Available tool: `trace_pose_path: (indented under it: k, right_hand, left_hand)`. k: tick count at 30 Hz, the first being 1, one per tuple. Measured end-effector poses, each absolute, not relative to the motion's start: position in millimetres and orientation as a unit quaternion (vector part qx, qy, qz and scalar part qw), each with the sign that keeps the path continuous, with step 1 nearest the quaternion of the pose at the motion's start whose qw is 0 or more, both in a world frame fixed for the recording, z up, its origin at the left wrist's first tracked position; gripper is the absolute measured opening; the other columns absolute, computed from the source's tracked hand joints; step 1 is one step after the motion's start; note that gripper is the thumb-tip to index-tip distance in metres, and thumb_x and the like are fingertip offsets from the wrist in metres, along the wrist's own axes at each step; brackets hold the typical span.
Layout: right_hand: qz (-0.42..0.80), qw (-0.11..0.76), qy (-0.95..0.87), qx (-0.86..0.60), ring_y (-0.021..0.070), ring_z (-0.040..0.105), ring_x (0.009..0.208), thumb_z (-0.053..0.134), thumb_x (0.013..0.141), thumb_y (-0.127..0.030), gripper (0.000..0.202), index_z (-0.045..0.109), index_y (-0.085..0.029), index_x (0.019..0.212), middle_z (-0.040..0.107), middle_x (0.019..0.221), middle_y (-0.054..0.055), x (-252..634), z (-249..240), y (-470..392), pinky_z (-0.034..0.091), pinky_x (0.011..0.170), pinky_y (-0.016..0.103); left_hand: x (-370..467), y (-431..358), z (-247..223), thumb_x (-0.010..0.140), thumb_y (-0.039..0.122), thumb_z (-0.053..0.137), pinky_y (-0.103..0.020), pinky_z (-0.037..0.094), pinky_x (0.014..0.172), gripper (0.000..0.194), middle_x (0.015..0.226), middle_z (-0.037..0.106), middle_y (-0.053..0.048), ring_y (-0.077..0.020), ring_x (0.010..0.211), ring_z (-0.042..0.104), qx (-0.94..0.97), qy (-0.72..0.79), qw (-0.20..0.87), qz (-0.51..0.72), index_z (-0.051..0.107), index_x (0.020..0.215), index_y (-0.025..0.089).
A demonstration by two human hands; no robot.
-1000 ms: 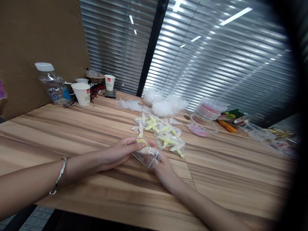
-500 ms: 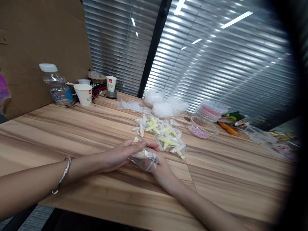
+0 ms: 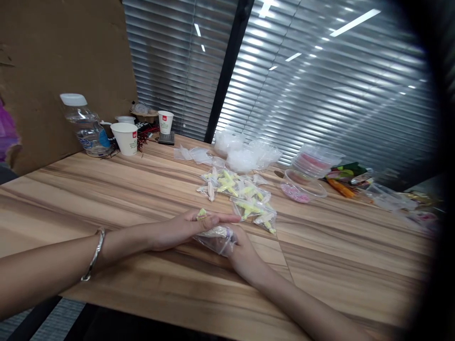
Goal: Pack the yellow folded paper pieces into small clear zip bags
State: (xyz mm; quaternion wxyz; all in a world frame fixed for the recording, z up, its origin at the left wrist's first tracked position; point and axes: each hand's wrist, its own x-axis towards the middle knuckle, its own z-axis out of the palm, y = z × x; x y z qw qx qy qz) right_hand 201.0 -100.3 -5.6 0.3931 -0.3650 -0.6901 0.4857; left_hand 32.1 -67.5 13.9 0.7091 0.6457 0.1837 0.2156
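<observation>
Over the near part of the table, both my hands are closed round a small clear plastic bag (image 3: 218,240) with pale and yellow pieces in it. My left hand (image 3: 181,230), a silver bangle on its wrist, presses on the bag from the left, thumb on top and fingers reaching across. My right hand (image 3: 243,248) grips the bag's right side; its fingers are mostly hidden behind the bag and the left hand. Just beyond lie several filled clear bags (image 3: 249,196) with yellow and whitish pieces, close to my fingertips.
Behind the filled bags are puffy clear bags (image 3: 245,154) and flat plastic ones (image 3: 194,154). At left stand a water bottle (image 3: 90,132) and paper cups (image 3: 126,139), one on a small scale (image 3: 166,138). Right, plastic tubs (image 3: 313,163) and an orange packet (image 3: 340,187). A cardboard panel (image 3: 67,57) rises at left.
My left fingers have straightened and extended a little to the right across the bag. The bag stays between both hands, which have barely moved; the view has shifted slightly.
</observation>
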Motion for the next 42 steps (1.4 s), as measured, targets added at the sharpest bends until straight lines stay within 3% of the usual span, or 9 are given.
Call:
trace_pose_path:
  k: [10, 16, 21, 28, 34, 42]
  right_hand:
    - [0.494, 0.402, -0.677, -0.370, 0.0223, 0.061, 0.099, 0.060, 0.079, -0.027, 0.029, 0.066, -0.024, 0.107, 0.066, 0.106, 0.002, 200.1, -0.4, -103.9, 0.048, 0.088, 0.034]
    - [0.508, 0.385, -0.685, -0.353, 0.0217, 0.063, 0.093, 0.060, 0.079, -0.030, 0.029, 0.066, -0.022, 0.106, 0.067, 0.103, 0.005, 200.7, 3.6, -104.2, 0.050, 0.084, 0.034]
    - [0.512, 0.408, -0.670, -0.349, 0.0219, 0.060, 0.099, 0.061, 0.078, -0.036, 0.033, 0.063, -0.023, 0.109, 0.065, 0.108, 0.005, 205.8, -8.4, -102.6, 0.048, 0.088, 0.034]
    - [0.536, 0.468, -0.598, -0.368, 0.0216, 0.056, 0.104, 0.059, 0.079, -0.043, 0.036, 0.061, -0.022, 0.108, 0.061, 0.114, 0.006, 212.2, -15.7, -97.0, 0.043, 0.095, 0.037]
    - [0.555, 0.448, -0.606, -0.351, 0.0207, 0.058, 0.097, 0.061, 0.076, -0.048, 0.033, 0.065, -0.022, 0.095, 0.064, 0.103, 0.005, 213.1, -16.5, -95.9, 0.044, 0.093, 0.036]
    - [0.504, 0.450, -0.624, -0.392, 0.0195, 0.060, 0.087, 0.062, 0.074, -0.050, 0.034, 0.067, -0.021, 0.090, 0.065, 0.094, 0.004, 210.8, -14.3, -98.7, 0.049, 0.082, 0.034]
  left_hand:
    - [28.2, -70.0, 26.6, 0.094, 0.041, 0.031, -0.034, 0.020, 0.109, 0.042, 0.140, 0.042, 0.000, -0.0225, 0.131, 0.031, 0.690, 0.181, 0.676, 0.184, 0.047, 0.130, 0.028]
    - [27.6, -69.3, 23.2, 0.094, 0.041, 0.031, -0.034, 0.025, 0.107, 0.042, 0.139, 0.043, -0.003, -0.0206, 0.127, 0.038, 0.677, 0.171, 0.695, 0.169, 0.045, 0.131, 0.029]
    - [33.4, -72.4, 17.5, 0.094, 0.042, 0.030, -0.038, 0.030, 0.103, 0.042, 0.131, 0.051, -0.006, -0.0224, 0.121, 0.045, 0.593, 0.144, 0.769, 0.188, 0.046, 0.130, 0.027]
    - [37.1, -68.7, 10.8, 0.088, 0.041, 0.047, -0.041, 0.030, 0.103, 0.041, 0.126, 0.053, -0.012, -0.0258, 0.118, 0.046, 0.460, 0.082, 0.838, 0.282, 0.053, 0.121, 0.017]
    - [33.3, -65.8, 15.8, 0.085, 0.038, 0.054, -0.038, 0.036, 0.096, 0.041, 0.118, 0.058, -0.014, -0.0250, 0.108, 0.053, 0.463, 0.095, 0.834, 0.283, 0.054, 0.119, 0.015]
    - [30.3, -65.5, 13.7, 0.083, 0.029, 0.058, -0.032, 0.040, 0.090, 0.024, 0.116, 0.060, -0.010, -0.0226, 0.106, 0.055, 0.473, 0.106, 0.826, 0.286, 0.064, 0.103, 0.017]
